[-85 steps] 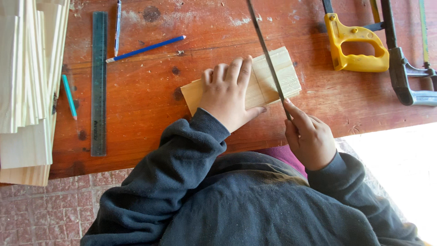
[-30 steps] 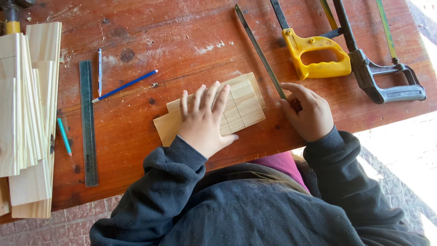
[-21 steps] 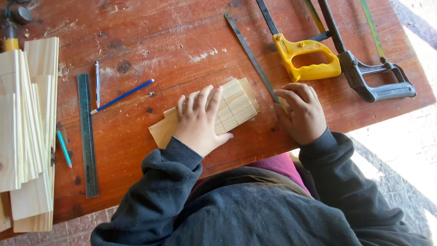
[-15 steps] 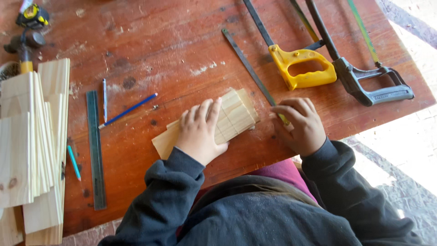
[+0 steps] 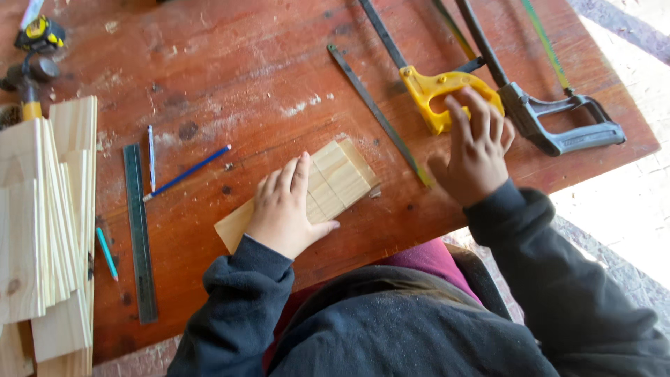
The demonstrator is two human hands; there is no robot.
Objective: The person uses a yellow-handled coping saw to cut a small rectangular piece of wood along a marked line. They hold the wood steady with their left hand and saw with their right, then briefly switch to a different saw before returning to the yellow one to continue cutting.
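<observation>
The left hand [image 5: 286, 209] lies flat, fingers together and stretched toward 1 o'clock, pressing down on a small pale wooden board [image 5: 342, 178] that sits near the front middle of the red-brown desk [image 5: 230, 77], its long side running from 7 to 1 o'clock; pencil lines divide its uncovered end into strips. The right hand [image 5: 474, 150] is at about 2 o'clock from the board, fingers spread and laid on the yellow handle [image 5: 431, 94] of a handsaw, touching it but not yet closed around it, so it holds nothing firmly. Between the two hands lies a thin dark metal strip [image 5: 377, 112], probably a loose saw blade, running from 11 to 5 o'clock. Just past the saw, at 3 o'clock from its handle, rests a grey hacksaw frame [image 5: 558, 126]. To the board's 9 o'clock lie a blue pencil [image 5: 187, 172], a steel ruler [image 5: 139, 230], a small teal pen [image 5: 107, 253] and, at the desk's edge, a stack of pale wood slats [image 5: 42, 223]. The board looks light, stiff and dry, likely softwood; it would probably slide easily on the dusty desk unless pinned flat from above, and its thin edges could splinter. The saw seems best taken by the moulded yellow grip, which looks rigid and not slippery, keeping the fingers away from the toothed edge.
</observation>
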